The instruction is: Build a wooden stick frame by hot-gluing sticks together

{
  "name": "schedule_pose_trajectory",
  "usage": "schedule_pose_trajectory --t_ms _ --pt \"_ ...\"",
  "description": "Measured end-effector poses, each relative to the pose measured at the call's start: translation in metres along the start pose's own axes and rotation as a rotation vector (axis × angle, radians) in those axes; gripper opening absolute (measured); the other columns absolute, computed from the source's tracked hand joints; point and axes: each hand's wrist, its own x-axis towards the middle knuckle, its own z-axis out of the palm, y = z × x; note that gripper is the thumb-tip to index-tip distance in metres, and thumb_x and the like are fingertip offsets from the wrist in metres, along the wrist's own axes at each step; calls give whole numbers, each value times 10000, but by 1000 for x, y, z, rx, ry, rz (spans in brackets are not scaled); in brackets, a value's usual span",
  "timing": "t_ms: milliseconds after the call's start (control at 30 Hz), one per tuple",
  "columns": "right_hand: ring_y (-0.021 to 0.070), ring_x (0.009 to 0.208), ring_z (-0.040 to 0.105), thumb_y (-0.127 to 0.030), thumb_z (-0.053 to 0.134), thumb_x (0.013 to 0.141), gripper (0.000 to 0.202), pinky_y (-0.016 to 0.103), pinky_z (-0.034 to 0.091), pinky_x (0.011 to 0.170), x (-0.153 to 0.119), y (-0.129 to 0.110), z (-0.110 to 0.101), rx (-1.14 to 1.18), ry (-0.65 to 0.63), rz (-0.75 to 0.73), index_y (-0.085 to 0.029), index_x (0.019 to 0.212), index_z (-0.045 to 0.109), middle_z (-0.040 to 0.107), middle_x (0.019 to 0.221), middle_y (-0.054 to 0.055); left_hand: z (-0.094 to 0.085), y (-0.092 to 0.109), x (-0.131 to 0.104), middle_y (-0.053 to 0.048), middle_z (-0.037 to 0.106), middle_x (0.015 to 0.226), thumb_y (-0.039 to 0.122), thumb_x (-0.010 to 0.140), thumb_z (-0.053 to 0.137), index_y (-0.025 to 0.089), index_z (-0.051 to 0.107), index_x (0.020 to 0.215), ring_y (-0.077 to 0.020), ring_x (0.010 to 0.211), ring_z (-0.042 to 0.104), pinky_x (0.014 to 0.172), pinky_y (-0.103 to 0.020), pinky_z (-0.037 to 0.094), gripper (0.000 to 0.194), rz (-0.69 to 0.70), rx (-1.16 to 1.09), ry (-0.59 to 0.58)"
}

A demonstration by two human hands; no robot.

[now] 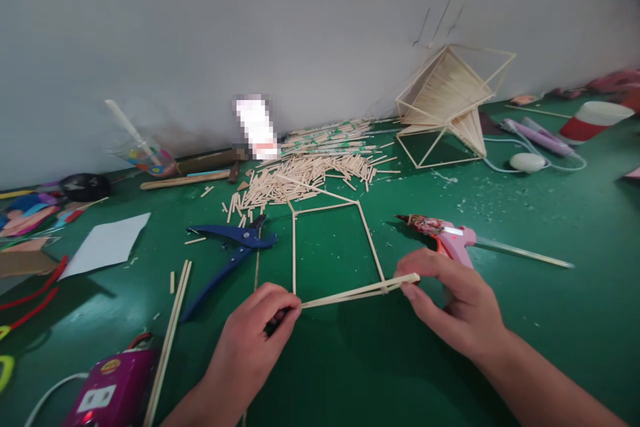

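While the frame (294, 253) at centre shows four joined sides, the left hand (257, 327) and right hand (455, 303) pinch another stick (361, 290), seemingly unfixed.

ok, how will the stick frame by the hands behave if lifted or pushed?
Likely light: the stick frame is thin wood around open gaps. Its straight sides suggest it would slide rather than roll. It may twist or break at the corners, where slim ends meet.

- Dim light covers the green table (550, 213); the grey wall (320, 27) darkens at upper right.
- Soft shadow lies between left hand (255, 330) and right hand (455, 300).
- White glare comes from a pixelated screen (256, 123).
- The cup (593, 121) looks stretched near the right edge; pink items (617, 81) blur.
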Motion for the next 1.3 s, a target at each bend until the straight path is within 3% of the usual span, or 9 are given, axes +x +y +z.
schedule_pose_trajectory --t_ms 1300 --pt "184 760 633 -49 581 803 246 336 512 692 1 -2 -2 -4 9 -16 -224 975 595 649 821 39 0 2 1 0 628 808 197 880 543 224 650 828 -106 681 605 618 -193 469 122 -6 21 -7"
